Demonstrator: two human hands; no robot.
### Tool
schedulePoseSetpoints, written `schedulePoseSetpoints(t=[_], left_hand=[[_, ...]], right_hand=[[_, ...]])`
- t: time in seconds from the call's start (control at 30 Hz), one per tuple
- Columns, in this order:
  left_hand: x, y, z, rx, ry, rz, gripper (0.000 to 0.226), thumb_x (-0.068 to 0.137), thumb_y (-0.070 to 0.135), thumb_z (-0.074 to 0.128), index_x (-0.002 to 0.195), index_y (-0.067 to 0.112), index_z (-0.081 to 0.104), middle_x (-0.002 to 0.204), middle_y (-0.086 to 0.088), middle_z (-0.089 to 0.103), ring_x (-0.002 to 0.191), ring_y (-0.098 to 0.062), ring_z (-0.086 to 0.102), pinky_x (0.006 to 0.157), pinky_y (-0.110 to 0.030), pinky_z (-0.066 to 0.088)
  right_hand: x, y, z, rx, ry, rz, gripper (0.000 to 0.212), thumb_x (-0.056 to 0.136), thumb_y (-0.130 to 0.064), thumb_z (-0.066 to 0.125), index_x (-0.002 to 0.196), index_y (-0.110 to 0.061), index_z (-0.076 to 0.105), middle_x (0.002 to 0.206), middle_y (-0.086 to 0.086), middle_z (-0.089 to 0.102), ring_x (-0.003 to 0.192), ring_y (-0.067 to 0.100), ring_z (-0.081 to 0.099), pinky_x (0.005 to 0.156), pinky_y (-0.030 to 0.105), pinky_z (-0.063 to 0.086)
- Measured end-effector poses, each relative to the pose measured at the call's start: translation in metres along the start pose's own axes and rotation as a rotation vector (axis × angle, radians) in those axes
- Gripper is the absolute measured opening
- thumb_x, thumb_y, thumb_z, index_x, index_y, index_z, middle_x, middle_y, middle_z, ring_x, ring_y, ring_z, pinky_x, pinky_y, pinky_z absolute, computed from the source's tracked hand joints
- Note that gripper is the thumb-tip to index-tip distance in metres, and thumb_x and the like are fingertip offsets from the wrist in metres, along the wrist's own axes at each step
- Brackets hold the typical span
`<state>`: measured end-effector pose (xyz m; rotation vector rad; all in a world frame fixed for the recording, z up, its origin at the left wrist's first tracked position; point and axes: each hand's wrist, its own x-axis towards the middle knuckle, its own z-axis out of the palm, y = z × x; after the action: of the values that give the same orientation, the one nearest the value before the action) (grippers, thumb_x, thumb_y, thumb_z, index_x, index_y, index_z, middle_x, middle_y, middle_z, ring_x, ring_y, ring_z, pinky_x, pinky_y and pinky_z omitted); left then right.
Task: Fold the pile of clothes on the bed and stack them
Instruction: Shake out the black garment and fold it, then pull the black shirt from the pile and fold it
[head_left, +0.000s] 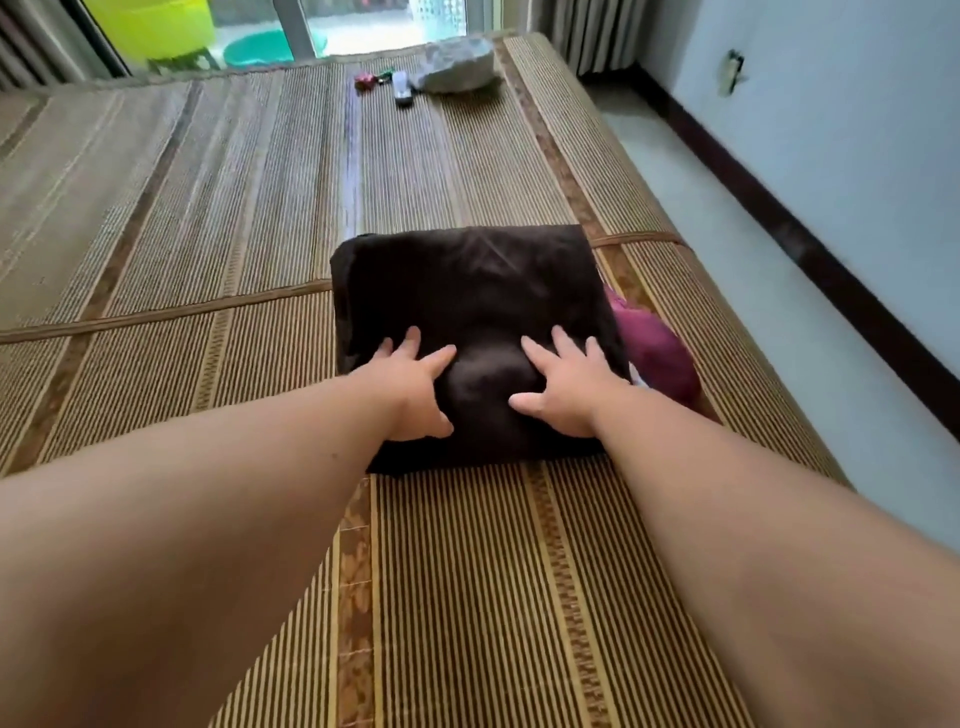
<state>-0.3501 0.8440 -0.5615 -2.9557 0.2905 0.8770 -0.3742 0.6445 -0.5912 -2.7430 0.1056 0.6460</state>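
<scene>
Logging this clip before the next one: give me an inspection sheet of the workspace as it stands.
Surface: bed covered by a striped woven mat.
Job's things: folded dark garment lying flat; maroon garment showing at its right edge.
Clutter: remote, small red item and grey bundle at the far end.
Hands: left hand and right hand both press flat on the dark garment, fingers spread.
Cables: nothing seen.
Surroundings: wall on the right; green basin and yellow tub beyond the bed.
</scene>
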Motion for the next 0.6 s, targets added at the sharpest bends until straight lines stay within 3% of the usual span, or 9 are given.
schedulePoseSetpoints(t=[0.1, 0.2, 0.23, 0.4, 0.6], left_hand=[[-0.016, 0.006, -0.005, -0.031, 0.102, 0.018, 0.096, 0.082, 0.056, 0.061, 0.150, 0.042, -0.004, 0.161, -0.004, -0.012, 0.148, -0.031, -0.007, 0.118, -0.054, 0.013], [-0.045, 0.016, -0.008, 0.032, 0.523, 0.173, 0.087, 0.086, 0.056, 0.054, 0.150, 0.040, -0.001, 0.161, 0.001, -0.011, 0.148, -0.023, -0.013, 0.117, -0.052, 0.008], [-0.056, 0.020, -0.008, 0.012, 0.591, 0.214, 0.087, 0.086, 0.055, 0.053, 0.150, 0.039, -0.002, 0.161, 0.003, -0.013, 0.147, -0.021, -0.015, 0.117, -0.051, 0.006], [-0.117, 0.013, 0.004, -0.133, 0.584, 0.240, 0.088, 0.087, 0.053, 0.050, 0.151, 0.032, -0.006, 0.160, 0.005, -0.014, 0.145, -0.016, -0.021, 0.116, -0.047, -0.003], [-0.214, -0.056, 0.040, -0.211, 0.444, 0.224, 0.079, 0.090, 0.048, 0.046, 0.152, 0.032, 0.001, 0.162, 0.008, -0.004, 0.146, -0.016, -0.018, 0.115, -0.048, -0.007]], right_hand=[[-0.019, -0.008, -0.008, -0.010, 0.059, 0.008, 0.085, 0.086, -0.062, 0.051, 0.150, -0.044, -0.003, 0.161, -0.003, -0.012, 0.147, 0.032, -0.011, 0.111, 0.064, 0.007], [-0.058, -0.015, -0.021, -0.020, 0.289, -0.073, 0.085, 0.087, -0.058, 0.054, 0.150, -0.042, -0.002, 0.161, -0.002, -0.011, 0.147, 0.028, -0.012, 0.113, 0.062, 0.002], [-0.071, -0.017, -0.026, -0.024, 0.357, -0.112, 0.085, 0.087, -0.056, 0.054, 0.150, -0.041, -0.001, 0.161, -0.002, -0.010, 0.147, 0.026, -0.011, 0.113, 0.061, 0.001], [-0.140, -0.045, -0.019, -0.085, 0.517, -0.205, 0.082, 0.087, -0.051, 0.056, 0.150, -0.040, 0.006, 0.161, -0.001, -0.002, 0.147, 0.021, -0.005, 0.113, 0.058, -0.001], [-0.222, -0.122, 0.053, -0.151, 0.265, -0.097, 0.079, 0.090, -0.053, 0.049, 0.150, -0.041, -0.001, 0.160, -0.003, -0.007, 0.147, 0.020, -0.008, 0.113, 0.059, -0.004]])
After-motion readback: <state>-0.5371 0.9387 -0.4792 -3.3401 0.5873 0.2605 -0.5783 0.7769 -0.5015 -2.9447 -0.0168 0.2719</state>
